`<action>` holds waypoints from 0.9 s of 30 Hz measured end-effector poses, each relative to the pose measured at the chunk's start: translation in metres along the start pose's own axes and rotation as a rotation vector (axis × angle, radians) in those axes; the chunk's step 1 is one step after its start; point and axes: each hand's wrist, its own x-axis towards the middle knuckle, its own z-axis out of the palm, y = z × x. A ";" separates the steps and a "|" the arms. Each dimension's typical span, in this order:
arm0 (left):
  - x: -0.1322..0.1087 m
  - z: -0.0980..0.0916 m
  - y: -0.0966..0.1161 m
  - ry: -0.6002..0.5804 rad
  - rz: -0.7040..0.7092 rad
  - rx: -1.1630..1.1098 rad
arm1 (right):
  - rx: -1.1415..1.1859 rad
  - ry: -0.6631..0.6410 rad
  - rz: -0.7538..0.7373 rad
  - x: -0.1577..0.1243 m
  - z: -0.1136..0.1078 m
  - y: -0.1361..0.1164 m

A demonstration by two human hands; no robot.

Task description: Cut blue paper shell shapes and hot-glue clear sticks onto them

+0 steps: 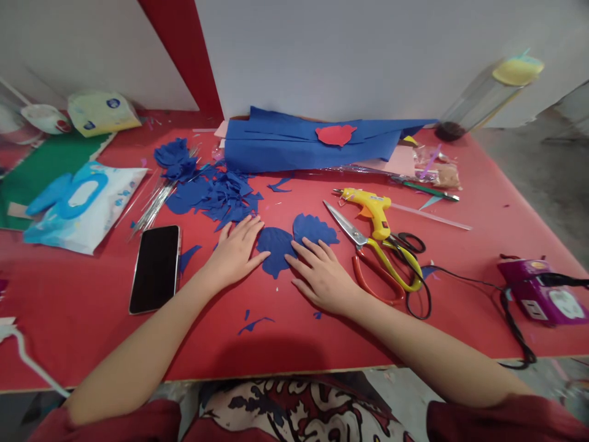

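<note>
Two blue petal-shaped cutouts lie side by side on the red table: a rounded one (275,247) and a scalloped one (313,228). My left hand (238,250) rests flat with fingers spread at the left side of the rounded piece. My right hand (323,274) lies palm down, fingers apart, its fingertips at the right edge of the rounded piece and the lower edge of the scalloped one. Neither hand grips anything. A pile of blue cut pieces (225,195) sits behind my left hand. Scissors (352,230) with red and yellow handles lie open beyond my right hand.
A yellow glue gun (375,207) lies behind the scissors. A phone (155,269) and a wipes pack (85,202) are at left. Blue sheets (276,144) with a red cutout (335,135) lie at the back. A purple power box (543,293) with black cables stands at right.
</note>
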 end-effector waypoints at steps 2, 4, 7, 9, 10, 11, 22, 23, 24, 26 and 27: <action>0.001 0.001 -0.001 0.002 -0.092 0.033 | -0.008 0.000 0.009 0.000 -0.001 -0.001; 0.001 0.003 -0.001 0.019 -0.173 0.056 | -0.005 0.027 0.000 -0.001 -0.001 -0.001; 0.000 0.004 0.001 0.085 -0.238 0.069 | 0.028 0.150 0.000 -0.001 0.000 0.002; -0.001 0.002 0.003 0.180 -0.238 0.082 | 0.022 0.261 0.050 -0.001 0.000 0.005; -0.002 0.001 0.005 0.233 -0.212 0.083 | 0.003 0.302 0.087 -0.001 0.000 0.006; -0.003 0.000 0.007 0.275 -0.163 0.076 | -0.024 0.322 0.122 -0.001 0.000 0.007; -0.010 0.009 0.031 0.040 0.320 -0.025 | -0.153 0.139 0.225 0.001 0.000 0.005; -0.010 0.009 0.031 0.038 0.314 -0.028 | -0.141 0.143 0.213 0.001 0.000 0.005; -0.010 0.009 0.032 0.038 0.307 -0.034 | -0.126 0.147 0.200 0.001 0.000 0.005; -0.010 0.008 0.032 0.043 0.296 -0.048 | -0.090 0.162 0.175 0.001 -0.002 0.006; -0.010 0.008 0.031 0.043 0.293 -0.055 | -0.074 0.175 0.169 0.002 -0.004 0.008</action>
